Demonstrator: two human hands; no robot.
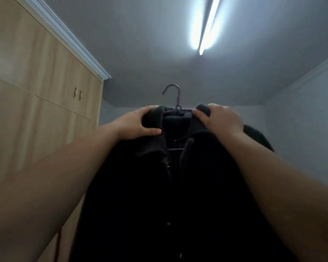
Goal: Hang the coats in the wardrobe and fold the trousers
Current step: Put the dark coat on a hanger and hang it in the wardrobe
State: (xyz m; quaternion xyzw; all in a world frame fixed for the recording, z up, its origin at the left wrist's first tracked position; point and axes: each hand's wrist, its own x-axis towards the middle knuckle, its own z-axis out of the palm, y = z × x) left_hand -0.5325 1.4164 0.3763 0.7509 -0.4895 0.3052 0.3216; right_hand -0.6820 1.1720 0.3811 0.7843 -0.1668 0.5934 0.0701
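At nine o'clock stands the wooden wardrobe (36, 76), its doors closed, with two small handles (77, 94). Next comes the left hand (140, 122), its grip curled around the left side of the black coat's (169, 186) collar. The coat fills the middle down to six o'clock and sits on a purple hanger (175, 103), hook pointing to twelve o'clock. The right hand (219, 119) pinches the collar's right side. A long light (209, 25) shines at one o'clock.
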